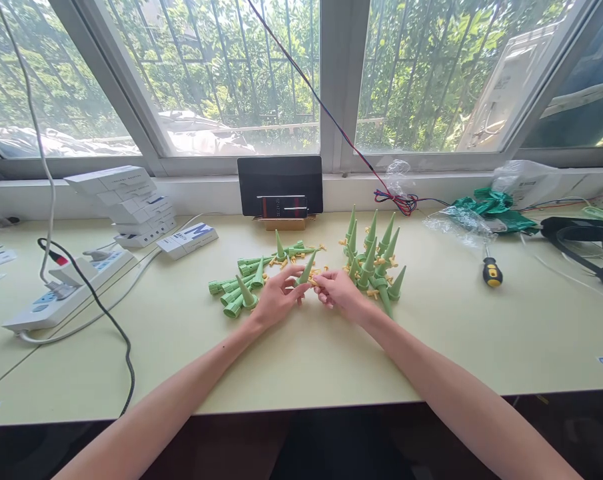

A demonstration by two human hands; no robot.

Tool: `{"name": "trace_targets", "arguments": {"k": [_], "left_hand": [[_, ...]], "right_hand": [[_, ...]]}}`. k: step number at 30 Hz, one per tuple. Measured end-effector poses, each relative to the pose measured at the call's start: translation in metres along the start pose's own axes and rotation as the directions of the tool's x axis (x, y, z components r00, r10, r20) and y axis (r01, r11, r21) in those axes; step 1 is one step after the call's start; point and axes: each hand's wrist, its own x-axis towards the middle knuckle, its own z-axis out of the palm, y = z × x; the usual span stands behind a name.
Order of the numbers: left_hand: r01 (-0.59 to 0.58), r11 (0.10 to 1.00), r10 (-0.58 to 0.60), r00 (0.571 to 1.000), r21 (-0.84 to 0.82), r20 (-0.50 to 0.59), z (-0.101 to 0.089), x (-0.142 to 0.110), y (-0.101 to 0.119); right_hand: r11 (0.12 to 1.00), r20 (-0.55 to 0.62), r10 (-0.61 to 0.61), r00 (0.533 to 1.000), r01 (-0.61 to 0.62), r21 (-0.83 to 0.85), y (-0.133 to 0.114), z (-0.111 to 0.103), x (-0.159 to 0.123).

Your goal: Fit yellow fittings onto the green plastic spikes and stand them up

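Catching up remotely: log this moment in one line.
left hand holds green cone | right hand pinches yellow piece | cluster of cones at right | screwdriver farther right | phone beyond hands

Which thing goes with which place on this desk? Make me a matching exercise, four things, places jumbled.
1. left hand
2. screwdriver
3. phone
4. power strip

A. in front of the black screen
B. under the white plugs
C. at a green cone
D. near the green plastic

Pairs: 1-C, 2-D, 3-A, 4-B
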Motion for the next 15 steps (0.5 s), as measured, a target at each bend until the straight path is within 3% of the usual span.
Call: {"name": "trace_targets", "arguments": {"k": [7, 15], "left_hand": [[0.027, 0.999, -0.028, 0.999, 0.03, 0.022, -0.0006, 0.0007, -0.0003], [0.088, 0.991, -0.088, 0.996, 0.102, -0.001, -0.0013, 0.0003, 0.0071]], "right_hand": [[0.894, 0.007, -0.271, 0.963, 0.254, -0.369, 0.0042, 0.0057, -0.0009], [0.753, 0.028, -0.411, 0.911, 0.358, -0.552, 0.0063, 0.0064, -0.0035]]}}
